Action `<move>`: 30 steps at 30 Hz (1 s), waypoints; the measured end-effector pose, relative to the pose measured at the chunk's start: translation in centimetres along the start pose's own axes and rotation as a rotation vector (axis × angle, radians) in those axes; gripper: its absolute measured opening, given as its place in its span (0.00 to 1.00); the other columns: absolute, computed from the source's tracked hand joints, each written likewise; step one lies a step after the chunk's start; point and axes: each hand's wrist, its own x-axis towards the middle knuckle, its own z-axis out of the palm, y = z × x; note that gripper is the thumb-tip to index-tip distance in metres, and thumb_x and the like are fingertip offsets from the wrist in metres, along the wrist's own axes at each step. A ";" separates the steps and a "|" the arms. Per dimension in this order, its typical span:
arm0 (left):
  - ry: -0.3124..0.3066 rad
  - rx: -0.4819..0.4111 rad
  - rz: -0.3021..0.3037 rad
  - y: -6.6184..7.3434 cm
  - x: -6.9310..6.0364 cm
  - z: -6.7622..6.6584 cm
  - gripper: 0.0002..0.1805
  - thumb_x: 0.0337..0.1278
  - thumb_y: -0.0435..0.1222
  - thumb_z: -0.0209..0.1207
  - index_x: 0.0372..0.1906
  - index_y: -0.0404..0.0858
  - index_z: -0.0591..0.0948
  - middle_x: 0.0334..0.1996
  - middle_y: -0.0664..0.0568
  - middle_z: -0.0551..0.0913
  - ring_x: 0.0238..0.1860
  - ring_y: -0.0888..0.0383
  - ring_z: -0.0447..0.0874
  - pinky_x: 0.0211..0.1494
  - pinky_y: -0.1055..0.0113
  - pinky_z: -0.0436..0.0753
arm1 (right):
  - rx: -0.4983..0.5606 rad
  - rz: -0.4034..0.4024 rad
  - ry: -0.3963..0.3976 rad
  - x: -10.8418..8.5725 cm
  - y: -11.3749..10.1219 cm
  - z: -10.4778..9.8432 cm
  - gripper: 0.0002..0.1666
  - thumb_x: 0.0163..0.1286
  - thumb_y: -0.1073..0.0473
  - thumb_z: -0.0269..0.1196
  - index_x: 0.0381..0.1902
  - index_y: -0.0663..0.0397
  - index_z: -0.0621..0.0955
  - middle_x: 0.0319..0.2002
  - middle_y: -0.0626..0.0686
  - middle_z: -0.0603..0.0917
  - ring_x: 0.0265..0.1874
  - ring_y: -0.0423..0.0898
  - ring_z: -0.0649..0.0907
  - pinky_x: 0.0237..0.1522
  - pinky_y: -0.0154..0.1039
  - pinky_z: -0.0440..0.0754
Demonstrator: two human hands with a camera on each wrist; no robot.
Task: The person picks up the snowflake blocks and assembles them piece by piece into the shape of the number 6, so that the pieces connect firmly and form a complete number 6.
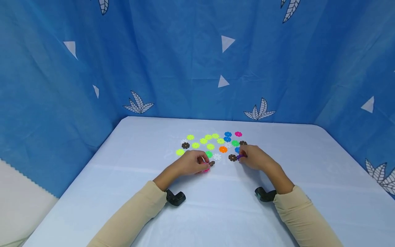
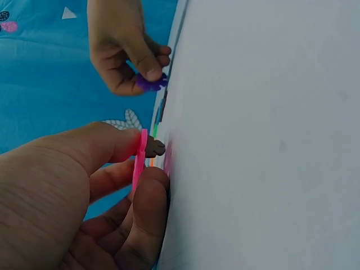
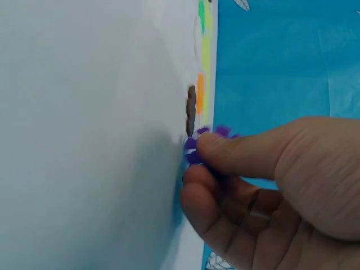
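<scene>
Between thumb and fingers, my left hand (image 1: pixel 192 162) pinches a pink notched disc (image 2: pixel 139 160). A brown notched disc (image 2: pixel 154 148) sticks out from the pink one's face and appears joined to it. My right hand (image 1: pixel 254 157) pinches a purple notched disc (image 3: pixel 193 147) just above the table, and more purple (image 3: pixel 223 131) shows behind the thumb. Close by that hand lies another brown disc (image 1: pixel 232 157). A white disc (image 1: pixel 217 156) and a green disc (image 1: pixel 208 154) lie just beyond my left hand.
Several yellow discs (image 1: pixel 203 141) are spread at the table's middle, with an orange disc (image 1: pixel 223 149), blue discs (image 1: pixel 227 134) and a pink one (image 1: pixel 238 134) farther right. The white table (image 1: pixel 139 144) ends at a blue curtain (image 1: pixel 185 68).
</scene>
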 end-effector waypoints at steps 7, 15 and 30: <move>-0.006 0.026 0.015 -0.2 0.2 0.1 0.03 0.63 0.37 0.68 0.38 0.43 0.86 0.24 0.56 0.80 0.24 0.61 0.76 0.31 0.68 0.77 | 0.164 -0.111 0.020 0.4 -1.7 1.3 0.10 0.72 0.66 0.64 0.50 0.58 0.85 0.36 0.51 0.83 0.36 0.49 0.80 0.41 0.42 0.84; -0.012 0.037 0.024 0.0 0.1 0.2 0.03 0.63 0.37 0.68 0.38 0.44 0.85 0.25 0.56 0.79 0.26 0.61 0.75 0.29 0.69 0.75 | 0.439 -0.130 0.023 0.7 -2.8 2.7 0.03 0.69 0.67 0.67 0.39 0.59 0.82 0.29 0.52 0.83 0.27 0.47 0.83 0.35 0.37 0.84; -0.055 0.033 0.080 -0.2 0.2 0.2 0.05 0.65 0.34 0.66 0.44 0.42 0.88 0.28 0.57 0.81 0.28 0.59 0.76 0.30 0.69 0.75 | 0.531 -0.032 -0.023 0.8 -3.3 3.5 0.04 0.70 0.66 0.67 0.41 0.57 0.82 0.31 0.53 0.84 0.29 0.48 0.85 0.37 0.36 0.85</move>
